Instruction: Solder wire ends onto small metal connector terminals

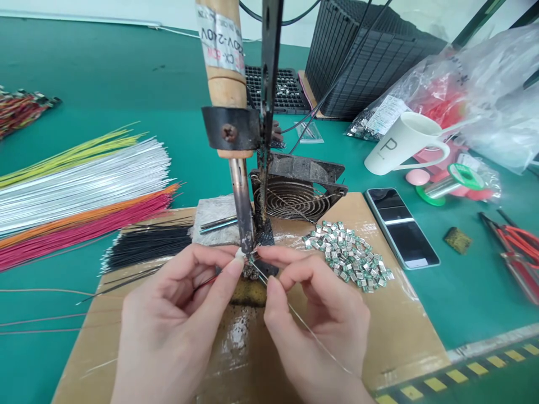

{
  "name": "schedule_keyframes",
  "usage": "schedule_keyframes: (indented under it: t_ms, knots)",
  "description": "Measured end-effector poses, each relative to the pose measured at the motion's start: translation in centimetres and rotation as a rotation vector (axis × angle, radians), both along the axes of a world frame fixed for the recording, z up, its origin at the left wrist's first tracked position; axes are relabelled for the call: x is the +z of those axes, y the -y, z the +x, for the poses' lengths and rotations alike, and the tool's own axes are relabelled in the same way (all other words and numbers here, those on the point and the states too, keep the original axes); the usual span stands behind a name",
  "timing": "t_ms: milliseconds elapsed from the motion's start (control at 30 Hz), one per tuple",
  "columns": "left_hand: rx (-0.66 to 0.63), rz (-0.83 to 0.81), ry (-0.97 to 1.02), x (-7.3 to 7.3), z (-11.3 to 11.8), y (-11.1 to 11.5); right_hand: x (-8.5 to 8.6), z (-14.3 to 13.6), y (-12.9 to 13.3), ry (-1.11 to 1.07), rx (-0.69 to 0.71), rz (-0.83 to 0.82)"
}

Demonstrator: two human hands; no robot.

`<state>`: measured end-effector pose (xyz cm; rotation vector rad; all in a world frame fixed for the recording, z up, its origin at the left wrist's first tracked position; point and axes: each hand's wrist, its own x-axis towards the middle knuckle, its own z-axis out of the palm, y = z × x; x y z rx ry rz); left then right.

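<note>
A wooden-handled soldering iron (pixel 227 84) is clamped upright on a metal stand, tip downward. Right under the tip, my left hand (pixel 181 314) is closed, thumb and finger pinching a small connector (pixel 251 258) that my fingertips mostly cover. A short red wire (pixel 205 284) shows by the left fingers. My right hand (pixel 315 314) is closed too, pinching a thin silvery wire (pixel 314 335) whose upper end meets the connector near the tip. Its forefinger reaches up beside the iron. Below the tip lies a dark-stained yellow sponge (pixel 248 293).
Bundles of white wires (pixel 92 182) and black wires (pixel 147 247) lie left. Right are a pile of small metal connectors (pixel 349 255), a phone (pixel 402 227), a mug (pixel 404 145), a solder spool (pixel 450 184) and pliers (pixel 516 252). A fan (pixel 298 188) stands behind the iron.
</note>
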<state>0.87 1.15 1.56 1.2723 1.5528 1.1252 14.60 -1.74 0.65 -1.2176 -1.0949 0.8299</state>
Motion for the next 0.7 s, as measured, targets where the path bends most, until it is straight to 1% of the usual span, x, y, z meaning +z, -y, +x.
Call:
schedule_keyframes:
  t_ms: [300, 533, 700]
  knots:
    - [-0.001, 0.005, -0.009, 0.18, -0.03, 0.05, 0.12, 0.01, 0.03, 0.003, 0.016, -0.003]
    - [0.016, -0.005, 0.01, -0.12, -0.16, 0.23, 0.1, -0.06, -0.11, -0.005, 0.007, 0.002]
    - [0.003, -0.004, -0.008, 0.21, 0.01, -0.06, 0.13, -0.08, -0.04, 0.004, 0.01, -0.02]
